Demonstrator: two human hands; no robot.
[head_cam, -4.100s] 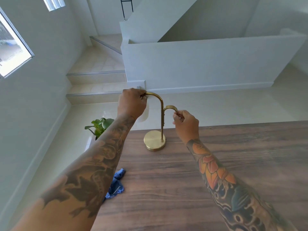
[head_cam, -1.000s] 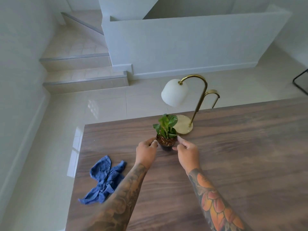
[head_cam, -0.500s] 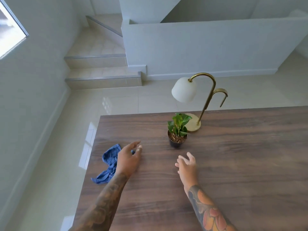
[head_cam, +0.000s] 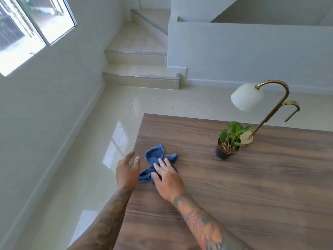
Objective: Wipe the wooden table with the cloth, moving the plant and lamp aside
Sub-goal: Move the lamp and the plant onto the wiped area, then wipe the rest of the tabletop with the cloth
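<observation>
Window upper left, tiled steps beyond floor. Left hand at table's left edge, fingers loose and spread, grasping nothing, just beside cloth. Crumpled blue cloth near left edge of wooden table. Right hand lies on cloth, fingers straight, flat on fabric. Potted plant upright further right, well apart from cloth. Brass lamp just behind plant at far edge.
</observation>
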